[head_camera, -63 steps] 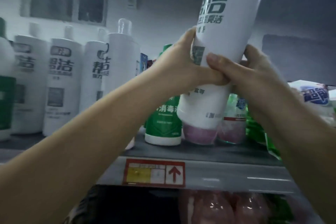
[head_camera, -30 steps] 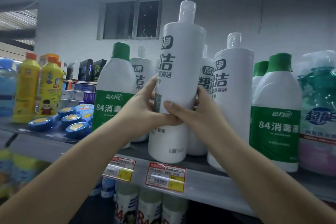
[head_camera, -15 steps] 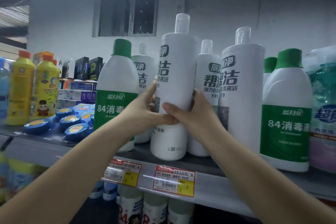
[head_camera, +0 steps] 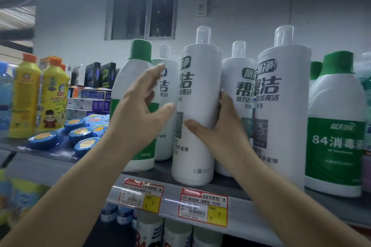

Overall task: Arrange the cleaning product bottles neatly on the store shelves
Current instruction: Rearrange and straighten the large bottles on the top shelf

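A tall white cleaner bottle (head_camera: 197, 94) with a clear cap stands upright at the front edge of the grey shelf (head_camera: 249, 203). My right hand (head_camera: 218, 126) grips its right side, thumb across the front. My left hand (head_camera: 140, 110) hovers just left of it, fingers spread and off the bottle. More white bottles (head_camera: 281, 102) of the same kind stand behind and to the right. A green-capped disinfectant bottle (head_camera: 136, 78) stands behind my left hand, and another green-capped bottle (head_camera: 335, 126) stands at the right.
Yellow bottles (head_camera: 26, 94) and flat blue round packs (head_camera: 80, 134) fill the shelf's left part. Red and yellow price tags (head_camera: 202, 206) hang on the shelf's front rail. Further bottles (head_camera: 176, 232) stand on the shelf below. A wall with a window (head_camera: 144, 16) lies behind.
The white bottle now stands on the shelf. My left hand has let go of it and pulled away to the left with its fingers spread. My right hand still holds it.
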Demonstrator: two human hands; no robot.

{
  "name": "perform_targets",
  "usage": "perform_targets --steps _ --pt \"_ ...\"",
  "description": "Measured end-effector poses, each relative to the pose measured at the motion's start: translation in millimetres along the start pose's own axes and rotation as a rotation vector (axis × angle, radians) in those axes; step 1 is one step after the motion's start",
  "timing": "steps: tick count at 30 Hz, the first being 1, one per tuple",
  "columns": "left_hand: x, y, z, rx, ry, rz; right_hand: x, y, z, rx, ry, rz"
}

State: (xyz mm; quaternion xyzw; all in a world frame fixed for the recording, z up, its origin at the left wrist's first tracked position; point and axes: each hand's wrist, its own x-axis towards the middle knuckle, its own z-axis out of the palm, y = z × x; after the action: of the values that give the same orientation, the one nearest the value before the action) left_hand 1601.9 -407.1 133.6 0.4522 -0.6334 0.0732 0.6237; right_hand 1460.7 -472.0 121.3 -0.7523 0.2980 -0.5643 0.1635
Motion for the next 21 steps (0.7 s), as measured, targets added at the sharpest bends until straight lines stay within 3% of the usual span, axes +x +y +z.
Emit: perform_targets --steps 2,4,7,10,21 --pt "-1.7 -10.4 -1.0 0.215 0.219 0.073 -1.8 -5.4 0.0 -0.122 0.022 -0.082" --pt "-3.6 -28.2 1.1 0.357 0.324 0.017 -4.6 -10.2 1.0 -0.226 0.026 -0.155" --pt "-4.0 -51.1 5.0 0.393 0.28 -0.244 -6.4 -12.2 3.2 -0.309 0.017 -0.195" --pt "-4.2 -63.4 5.6 0.383 0.292 -0.34 -6.0 -13.7 4.1 -0.312 0.014 -0.194" --pt "7.0 -34.0 4.3 0.176 0.408 -0.238 -5.7 -24.6 -3.3 -0.328 0.024 -0.213"
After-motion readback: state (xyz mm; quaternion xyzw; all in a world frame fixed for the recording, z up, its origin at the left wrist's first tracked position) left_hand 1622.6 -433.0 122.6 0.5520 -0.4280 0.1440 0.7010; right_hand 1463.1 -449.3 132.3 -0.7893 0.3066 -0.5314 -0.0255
